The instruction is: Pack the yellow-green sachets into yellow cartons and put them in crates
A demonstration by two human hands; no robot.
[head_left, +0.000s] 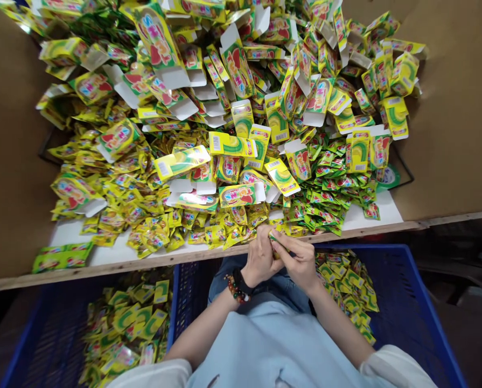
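Observation:
My left hand (260,257) and my right hand (299,258) meet just in front of the table edge, fingers closed on a small yellow-green candy box (272,236). Most of that box is hidden by my fingers, so its flaps cannot be made out. Close beyond my hands lie yellow candy sachets (220,234). A heap of yellow candy boxes (236,194), many with white flaps standing open, spreads behind them. Green sachets (325,207) are piled to the right of the yellow ones.
Cardboard walls (454,134) flank the heap. A wooden strip (144,264) edges the table. Below, a left blue crate (34,334) and a right blue crate (410,302) hold many candy boxes. A green strip of sachets (63,257) lies at the table's left corner.

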